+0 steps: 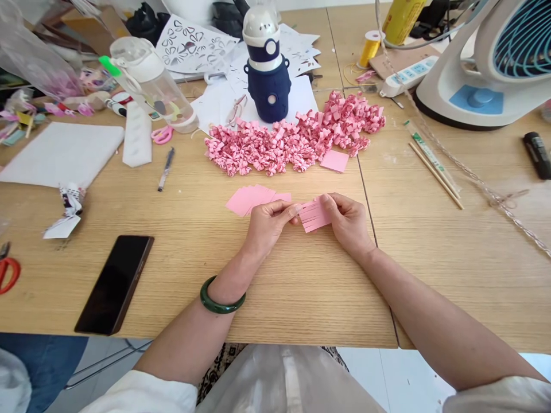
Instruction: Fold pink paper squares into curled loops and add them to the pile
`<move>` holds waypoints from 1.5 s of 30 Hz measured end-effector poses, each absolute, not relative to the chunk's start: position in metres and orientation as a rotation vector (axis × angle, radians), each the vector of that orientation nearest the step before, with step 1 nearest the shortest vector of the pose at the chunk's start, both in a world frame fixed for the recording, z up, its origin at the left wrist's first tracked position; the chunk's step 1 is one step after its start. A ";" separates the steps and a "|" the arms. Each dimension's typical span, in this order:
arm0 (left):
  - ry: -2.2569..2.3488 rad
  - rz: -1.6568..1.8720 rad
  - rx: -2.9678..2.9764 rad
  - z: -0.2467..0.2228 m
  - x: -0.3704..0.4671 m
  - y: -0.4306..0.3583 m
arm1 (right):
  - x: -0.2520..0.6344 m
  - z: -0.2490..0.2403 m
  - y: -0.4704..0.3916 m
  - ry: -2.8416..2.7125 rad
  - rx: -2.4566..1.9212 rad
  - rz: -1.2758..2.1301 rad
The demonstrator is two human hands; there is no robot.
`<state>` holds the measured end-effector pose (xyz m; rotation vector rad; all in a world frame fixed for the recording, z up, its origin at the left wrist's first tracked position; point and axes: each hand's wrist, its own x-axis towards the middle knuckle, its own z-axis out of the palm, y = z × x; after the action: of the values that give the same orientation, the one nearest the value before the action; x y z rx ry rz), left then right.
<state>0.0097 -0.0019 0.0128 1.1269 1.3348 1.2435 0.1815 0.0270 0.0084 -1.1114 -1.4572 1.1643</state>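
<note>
Between my two hands is a small pink paper [313, 214] cut into a fringe of thin strips. My left hand [269, 225] pinches the strip ends at its left side, thumb on top. The uncut right side sits in the grip of my right hand [348, 222], thumb pressed flat on it. Just behind my left hand lie fanned pink paper squares [250, 198], partly covered by that hand. Farther back stretches a long heap of curled pink paper pieces [275, 146]. A pink square stack [334, 161] rests at the heap's front right.
A dark blue bottle [269, 86] stands behind the heap, a clear bottle [157, 86] to its left. A phone [115, 284] lies front left, red-handled scissors [8, 269] at the left edge. On the right are wooden sticks [435, 175], a twisted cord [473, 180] and a fan [477, 74].
</note>
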 end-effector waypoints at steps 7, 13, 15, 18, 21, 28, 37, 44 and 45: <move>1.309 1.246 1.079 0.010 0.009 -0.002 | 0.181 0.009 0.024 -1.466 -1.121 1.135; 1.295 1.251 1.061 0.010 0.010 -0.001 | 0.181 0.010 0.024 -1.474 -1.130 1.128; 1.298 1.246 1.059 0.010 0.010 -0.001 | 0.182 0.010 0.025 -1.476 -1.140 1.131; 1.301 1.248 1.046 0.011 0.010 -0.001 | 0.181 0.010 0.024 -1.474 -1.132 1.132; 1.290 1.261 1.040 0.011 0.010 -0.001 | 0.180 0.010 0.024 -1.446 -1.116 1.173; 1.208 1.273 0.988 0.011 0.010 -0.001 | 0.180 0.015 0.022 -1.397 -1.108 1.224; 1.220 1.268 0.989 0.010 0.010 -0.001 | 0.181 0.016 0.023 -1.395 -1.149 1.223; 1.274 1.271 1.040 0.010 0.011 -0.001 | 0.181 0.015 0.024 -1.383 -1.145 1.234; 1.280 1.270 1.047 0.011 0.011 -0.001 | 0.181 0.015 0.024 -1.385 -1.147 1.231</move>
<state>0.0107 -0.0014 0.0110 1.0468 1.2798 1.2696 0.1810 0.0237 0.0152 -1.1471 -1.3852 1.2307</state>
